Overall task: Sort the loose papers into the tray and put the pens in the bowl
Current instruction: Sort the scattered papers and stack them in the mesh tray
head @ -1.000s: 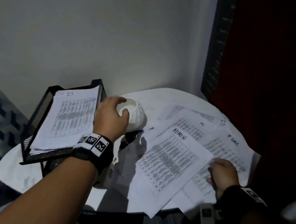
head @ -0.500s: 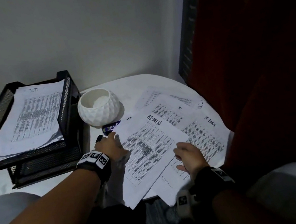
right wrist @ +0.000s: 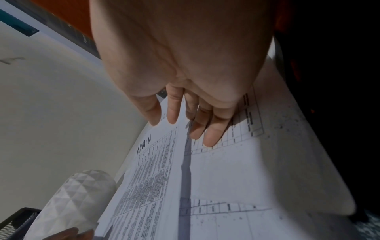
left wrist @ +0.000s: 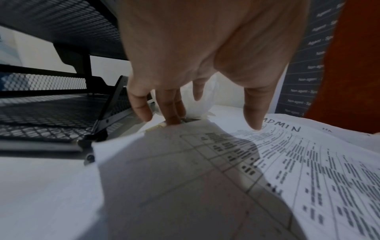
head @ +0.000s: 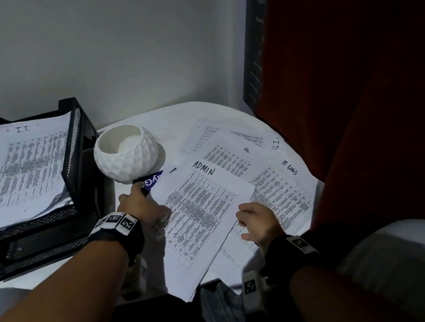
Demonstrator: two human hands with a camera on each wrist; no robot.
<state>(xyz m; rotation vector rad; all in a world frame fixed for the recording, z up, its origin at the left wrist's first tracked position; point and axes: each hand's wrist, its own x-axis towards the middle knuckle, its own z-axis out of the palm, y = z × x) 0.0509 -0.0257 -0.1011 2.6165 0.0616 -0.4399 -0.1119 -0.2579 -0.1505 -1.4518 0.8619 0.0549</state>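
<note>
Several printed sheets lie fanned over the white table; the top one is headed ADMIN (head: 199, 212) (left wrist: 287, 162) (right wrist: 150, 178), and one marked IT LOGS (head: 279, 192) lies under it. My left hand (head: 150, 197) (left wrist: 211, 123) sits at the ADMIN sheet's left edge: thumb on top, straight fingers (left wrist: 170, 116) at the raised edge. A dark pen-like object (head: 143, 192) shows beside them. My right hand (head: 242, 222) (right wrist: 180, 131) lies flat at the sheet's right edge, fingers (right wrist: 211, 133) on the paper beneath. The white faceted bowl (head: 127, 151) (right wrist: 78, 203) stands behind the left hand, its inside showing nothing. A black mesh tray (head: 78, 158) holds an I.T. stack (head: 22, 167).
A blue printed card (head: 155, 180) pokes out between bowl and papers. The tray's lower tier (head: 46, 240) (left wrist: 51, 116) opens toward me. The round table's (head: 198, 113) rim curves at right, next to a dark wall chart (head: 254, 44) and a red curtain (head: 359, 83).
My left hand left the bowl and came down to the ADMIN sheet's left edge. My right hand slid up onto the papers and opened out flat. The head view swung to the right.
</note>
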